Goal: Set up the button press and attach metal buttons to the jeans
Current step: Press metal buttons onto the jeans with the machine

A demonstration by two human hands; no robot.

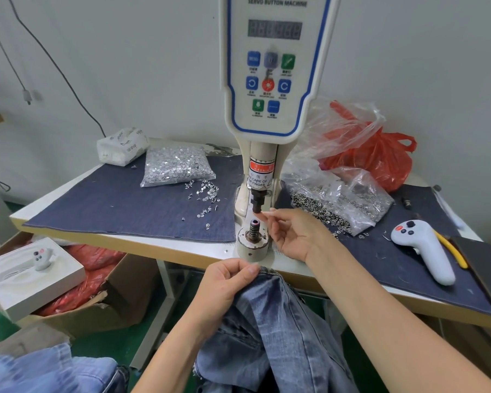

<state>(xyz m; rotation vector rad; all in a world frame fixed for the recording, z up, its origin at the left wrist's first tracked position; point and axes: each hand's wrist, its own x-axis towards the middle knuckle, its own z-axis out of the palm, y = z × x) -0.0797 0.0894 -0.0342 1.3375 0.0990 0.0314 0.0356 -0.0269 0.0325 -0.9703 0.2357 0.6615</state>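
At frame centre, the right hand (291,234) fingers pinch a tiny part under the button press (270,114) punch. Below, the left hand (224,285) grips the jeans (270,330) waistband

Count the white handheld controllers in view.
2. One controller lies on the denim cloth at the table's right end, beside the phone. The other controller sits in the open white box lower left. More may be hidden in the cardboard box.
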